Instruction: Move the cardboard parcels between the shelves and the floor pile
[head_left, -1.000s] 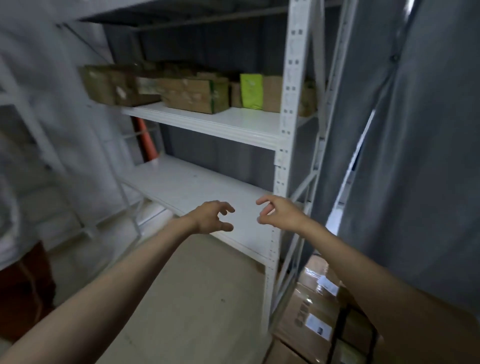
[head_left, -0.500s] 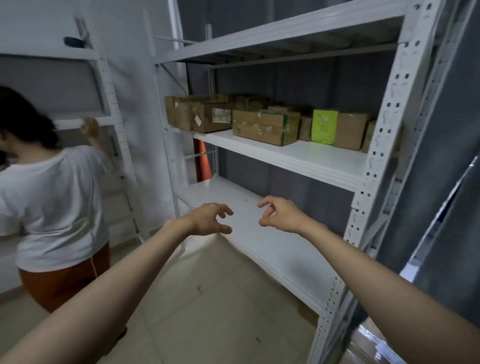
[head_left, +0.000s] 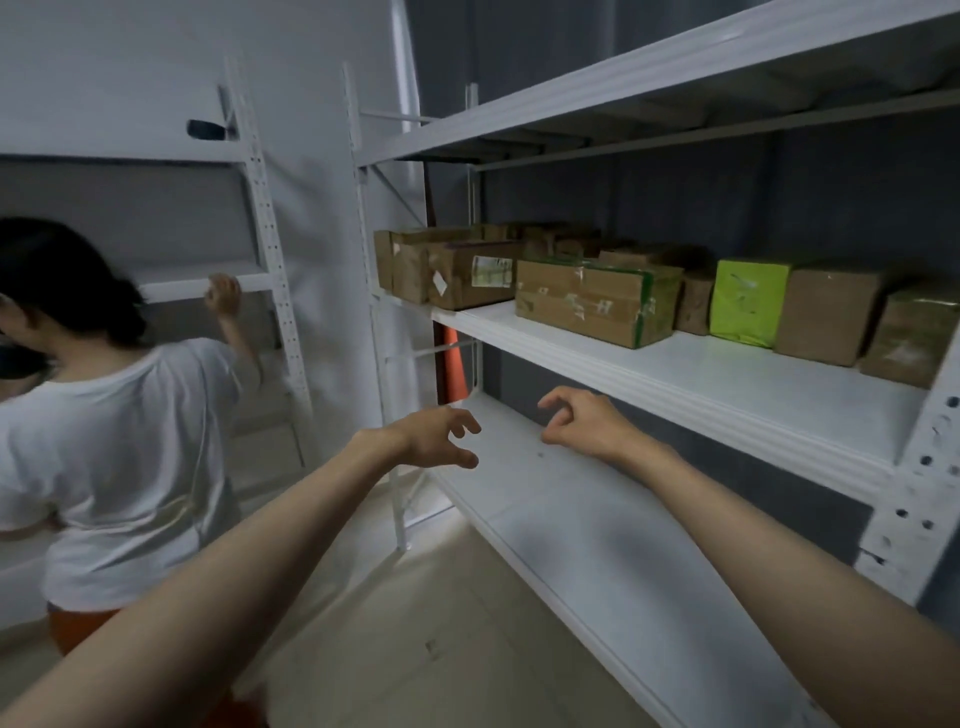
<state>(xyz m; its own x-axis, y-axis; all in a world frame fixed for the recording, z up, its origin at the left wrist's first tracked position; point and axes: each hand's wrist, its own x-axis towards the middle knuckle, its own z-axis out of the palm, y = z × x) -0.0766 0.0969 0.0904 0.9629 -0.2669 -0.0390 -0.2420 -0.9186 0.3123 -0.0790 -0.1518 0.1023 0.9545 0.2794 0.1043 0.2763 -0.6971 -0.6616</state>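
White shelf (head_left: 675, 384); loosely curled, empty fingers (head_left: 462, 423).

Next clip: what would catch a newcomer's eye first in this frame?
Two bare forearms reach forward, the left hand and right hand loosely curled and empty above the lower shelf. On the middle shelf sits a row of cardboard parcels, with one bright green parcel standing out. At far left, a person in a white shirt grips another shelving unit.

arms: two, bare to frame edge; sleeves: none visible | left grip (head_left: 436, 436); right grip (head_left: 587, 423): ungloved
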